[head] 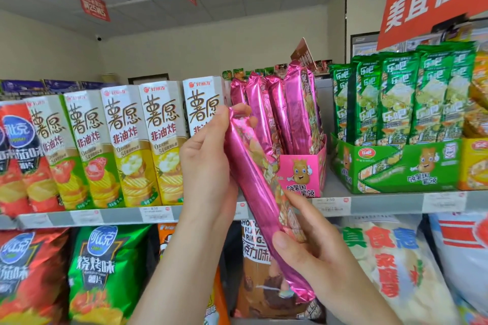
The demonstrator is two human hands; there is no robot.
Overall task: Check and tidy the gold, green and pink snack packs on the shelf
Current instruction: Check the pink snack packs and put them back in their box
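- The left hand (208,163) is gripping the top of a pink snack pack (250,182), its fingers (240,109) curling round the crimped end.
- The right hand (317,264) is grasping the lower part, thumb across the front.
- The pack is slanting in front of the shelf (375,204), beside the pink display box (301,174) where more pink packs (295,108) are standing.
- Green packs (396,97) are standing in a green display box (406,166) farther right.

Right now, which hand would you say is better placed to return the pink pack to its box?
Probably the left hand: it grips the pink pack at its top beside the pink box; the right hand holds the end entering first.
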